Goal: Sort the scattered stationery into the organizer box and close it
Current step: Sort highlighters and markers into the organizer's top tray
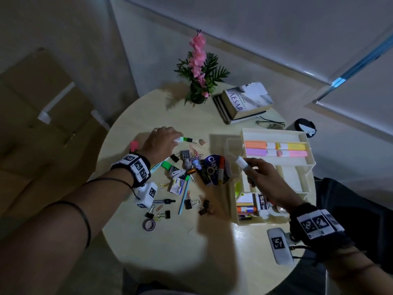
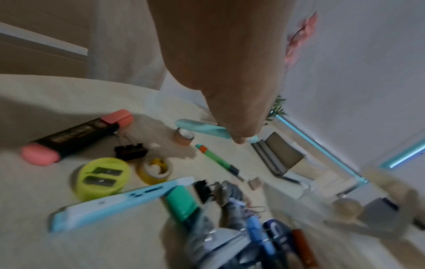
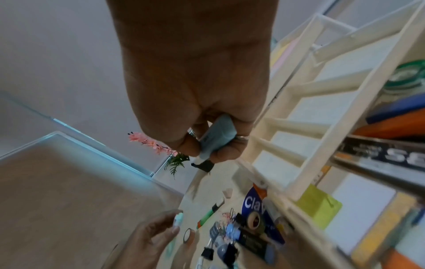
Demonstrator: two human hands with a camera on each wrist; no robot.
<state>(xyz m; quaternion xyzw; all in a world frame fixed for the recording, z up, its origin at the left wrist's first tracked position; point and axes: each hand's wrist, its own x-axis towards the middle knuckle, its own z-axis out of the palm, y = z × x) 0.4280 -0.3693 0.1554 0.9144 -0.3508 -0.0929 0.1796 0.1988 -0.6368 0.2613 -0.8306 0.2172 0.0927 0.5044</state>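
My left hand [image 1: 175,139] reaches over the far side of the pile and pinches a pale teal highlighter [image 2: 207,130] lying beside a green marker [image 1: 188,139]. My right hand [image 1: 251,169] grips a pale blue highlighter [image 1: 242,161] and holds it in the air over the left edge of the open cream organizer box [image 1: 274,132]. In the right wrist view the fingers [image 3: 184,145] curl around its barrel [image 3: 216,140]. The box's top tray holds orange, purple, yellow and pink highlighters [image 1: 276,149]. Loose stationery lies mid-table: binder clips [image 1: 188,203], a clay packet [image 1: 212,167], a pink highlighter [image 2: 76,138].
A pink flower pot [image 1: 198,69], stacked books [image 1: 244,103] and glasses [image 1: 270,123] sit at the round table's far side. A purple tape roll [image 1: 148,224] lies near the front. A yellow-green sharpener [image 2: 103,177] and tape rolls [image 2: 156,169] lie under my left wrist.
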